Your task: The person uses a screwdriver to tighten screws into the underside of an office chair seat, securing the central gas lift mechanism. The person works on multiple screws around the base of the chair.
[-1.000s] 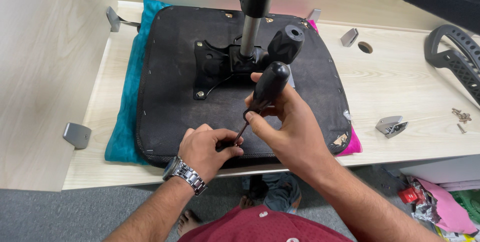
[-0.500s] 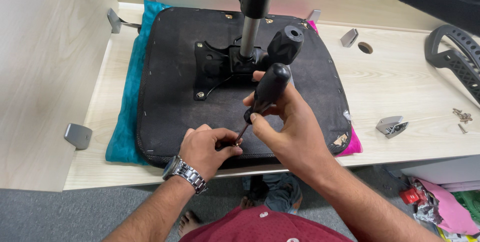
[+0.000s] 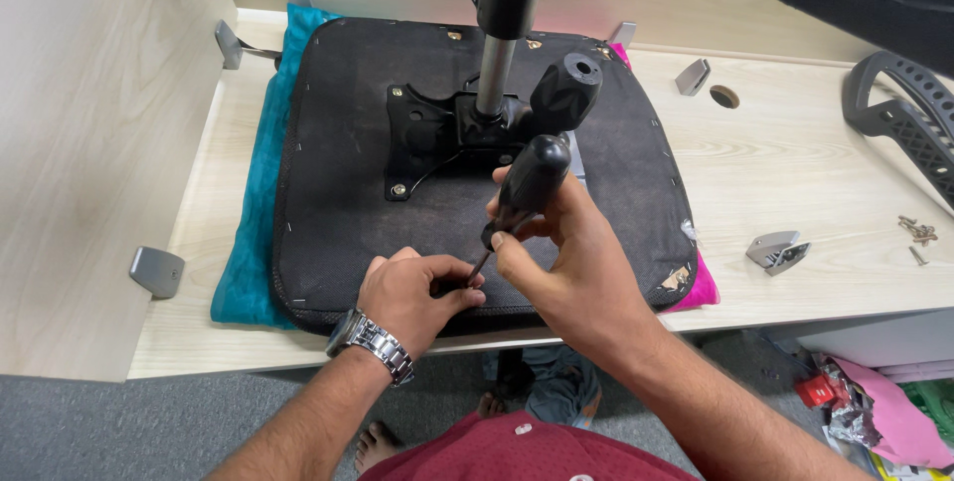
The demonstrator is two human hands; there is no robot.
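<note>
Light wooden desk top [image 3: 795,173], round cable hole [image 3: 724,96] near its back edge. Lying on it: teal cloth [image 3: 260,193] and pink cloth [image 3: 701,287] under an upturned chair seat [image 3: 338,233]; grey metal bracket [image 3: 777,250]; loose screws [image 3: 916,233] at right; black armrest [image 3: 909,118] far right.

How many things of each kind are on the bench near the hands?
Screwdriver: 1
Upturned chair seat: 1
Cloths under the seat, teal and pink: 2
Black armrest: 1
Loose grey bracket: 1
Pile of screws: 1
Total: 7
</note>
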